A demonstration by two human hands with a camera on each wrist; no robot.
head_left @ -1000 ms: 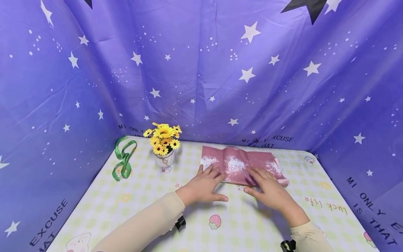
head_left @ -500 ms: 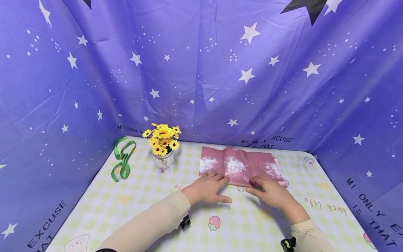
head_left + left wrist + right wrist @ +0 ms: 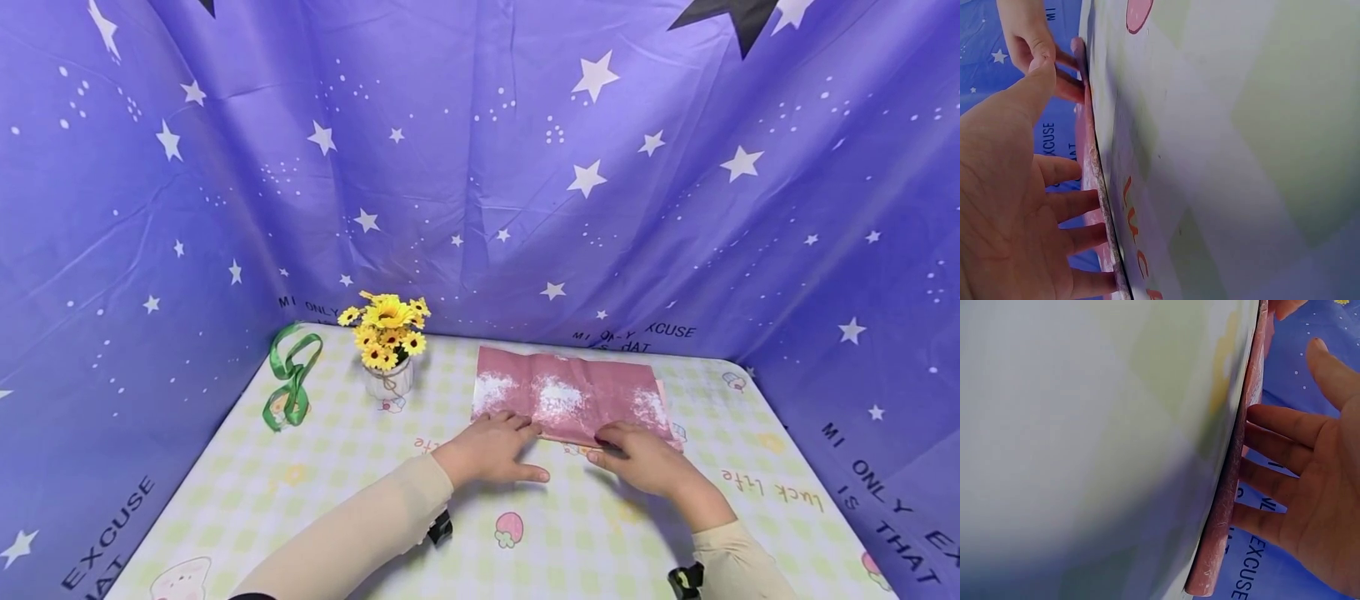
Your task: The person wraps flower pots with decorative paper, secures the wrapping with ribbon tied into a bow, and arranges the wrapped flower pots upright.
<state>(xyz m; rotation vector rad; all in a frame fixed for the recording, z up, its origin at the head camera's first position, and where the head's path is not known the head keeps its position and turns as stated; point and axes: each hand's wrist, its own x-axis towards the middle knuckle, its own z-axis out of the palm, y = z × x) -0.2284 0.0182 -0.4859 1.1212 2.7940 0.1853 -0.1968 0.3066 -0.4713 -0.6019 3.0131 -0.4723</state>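
Observation:
A folded mauve sheet (image 3: 562, 396) with white powdery-looking patches lies flat toward the back right of the table; whether it is paper or cloth I cannot tell. My left hand (image 3: 491, 448) rests its fingertips on the sheet's near edge, thumb spread away to the side. In the left wrist view, the fingers of that hand (image 3: 1010, 212) are extended onto the thin edge. To the right, my right hand (image 3: 647, 460) touches the same near edge. The right wrist view has its fingers (image 3: 1279, 478) fairly straight against the rounded fold, with the thumb raised apart from it.
A white pot of yellow flowers (image 3: 387, 379) stands left of the sheet. Farther left, a looped green ribbon (image 3: 294, 379) lies near the edge of the checked table cover (image 3: 420, 533). A purple star-printed curtain (image 3: 480, 167) encloses the back and sides.
Both hands have drawn back from the sheet's surface to its near edge, mostly in the first half second. The sheet's right end now lies a little straighter.

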